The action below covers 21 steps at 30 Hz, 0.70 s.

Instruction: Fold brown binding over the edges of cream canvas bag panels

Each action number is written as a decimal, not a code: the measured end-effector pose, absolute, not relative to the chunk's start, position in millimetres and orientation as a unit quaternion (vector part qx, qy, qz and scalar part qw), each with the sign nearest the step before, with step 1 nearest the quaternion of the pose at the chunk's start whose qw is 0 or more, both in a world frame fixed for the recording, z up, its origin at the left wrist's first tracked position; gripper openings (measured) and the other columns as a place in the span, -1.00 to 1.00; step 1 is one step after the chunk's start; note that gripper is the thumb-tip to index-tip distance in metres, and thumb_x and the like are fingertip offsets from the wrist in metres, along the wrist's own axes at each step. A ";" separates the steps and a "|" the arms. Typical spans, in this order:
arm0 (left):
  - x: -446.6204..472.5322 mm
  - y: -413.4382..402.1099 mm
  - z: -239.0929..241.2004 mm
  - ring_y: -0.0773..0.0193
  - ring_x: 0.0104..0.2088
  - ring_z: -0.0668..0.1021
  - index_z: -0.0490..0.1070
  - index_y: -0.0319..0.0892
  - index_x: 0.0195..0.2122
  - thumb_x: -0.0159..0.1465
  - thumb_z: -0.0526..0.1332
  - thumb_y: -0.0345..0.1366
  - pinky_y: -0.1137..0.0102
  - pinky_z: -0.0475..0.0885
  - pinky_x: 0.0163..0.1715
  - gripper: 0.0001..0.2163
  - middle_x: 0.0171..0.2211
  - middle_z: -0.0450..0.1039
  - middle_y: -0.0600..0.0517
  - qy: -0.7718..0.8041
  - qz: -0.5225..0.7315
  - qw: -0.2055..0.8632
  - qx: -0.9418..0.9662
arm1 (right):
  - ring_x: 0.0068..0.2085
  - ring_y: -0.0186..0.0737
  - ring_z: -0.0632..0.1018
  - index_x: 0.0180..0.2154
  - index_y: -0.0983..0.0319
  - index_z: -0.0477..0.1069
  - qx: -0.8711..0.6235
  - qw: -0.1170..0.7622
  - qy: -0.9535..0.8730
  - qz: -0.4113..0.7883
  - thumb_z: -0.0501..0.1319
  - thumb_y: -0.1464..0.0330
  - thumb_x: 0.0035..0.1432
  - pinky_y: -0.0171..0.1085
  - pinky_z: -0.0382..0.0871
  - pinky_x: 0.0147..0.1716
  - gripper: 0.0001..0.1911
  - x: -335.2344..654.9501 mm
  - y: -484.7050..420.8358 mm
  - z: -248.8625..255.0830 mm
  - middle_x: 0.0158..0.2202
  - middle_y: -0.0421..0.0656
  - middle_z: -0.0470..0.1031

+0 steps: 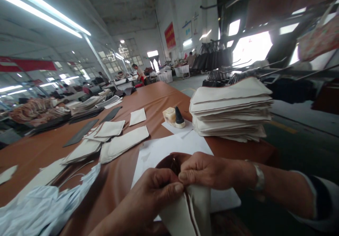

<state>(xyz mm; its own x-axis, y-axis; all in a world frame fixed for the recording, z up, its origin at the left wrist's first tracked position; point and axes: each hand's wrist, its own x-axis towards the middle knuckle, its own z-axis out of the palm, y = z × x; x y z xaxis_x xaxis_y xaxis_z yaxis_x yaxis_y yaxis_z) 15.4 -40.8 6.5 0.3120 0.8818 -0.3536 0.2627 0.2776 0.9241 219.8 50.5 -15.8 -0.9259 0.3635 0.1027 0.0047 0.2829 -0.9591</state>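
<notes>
Both hands meet low in the middle of the view over a cream fabric piece [185, 211] with a brown leather part [169, 162] at its top. My left hand [153, 190] pinches the fabric's upper edge with thumb and fingers pressed together. My right hand [206, 170], a metal bracelet on its wrist, grips the same edge from the right, thumb tip against the left thumb. Under them lies a white paper sheet [169, 147] on the brown table cover [119, 183].
A tall stack of cream fabric pieces [230, 109] stands at the right table edge. A small glue bottle with a black cap [178, 118] sits behind the paper. Loose cream pieces [122, 142] and dark strips [81, 133] lie left; light blue plastic [39, 207] at lower left. People work far off.
</notes>
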 end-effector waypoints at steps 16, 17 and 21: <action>25.6 -45.9 -15.8 0.45 -0.66 0.44 0.58 -0.31 -0.43 -0.09 0.55 -0.17 0.57 0.27 -0.63 -0.67 -0.60 0.51 0.00 0.521 0.395 0.681 0.330 | -0.28 -0.22 0.40 -0.21 0.36 0.39 -0.040 0.403 -0.912 0.073 0.09 0.55 0.26 -0.27 0.34 -0.28 -0.88 239.4 21.3 -13.9 -0.35 -0.06 0.41; 26.4 -46.6 -15.4 0.45 -0.66 0.44 0.58 -0.31 -0.44 -0.08 0.55 -0.17 0.58 0.27 -0.62 -0.67 -0.59 0.51 0.00 0.522 0.398 0.679 0.329 | -0.30 -0.22 0.39 -0.24 0.35 0.39 -0.037 0.389 -0.919 0.058 0.07 0.54 0.28 -0.27 0.34 -0.30 -0.87 238.8 19.3 -13.7 -0.39 -0.07 0.40; 27.7 -49.5 -13.0 0.43 -0.65 0.45 0.57 -0.30 -0.43 -0.09 0.56 -0.14 0.56 0.30 -0.61 -0.66 -0.59 0.52 -0.01 0.533 0.399 0.670 0.329 | -0.36 -0.28 0.38 -0.40 0.29 0.33 -0.050 0.350 -0.932 0.075 -0.04 0.51 0.34 -0.29 0.39 -0.25 -0.72 234.7 14.9 -12.8 -0.44 -0.11 0.36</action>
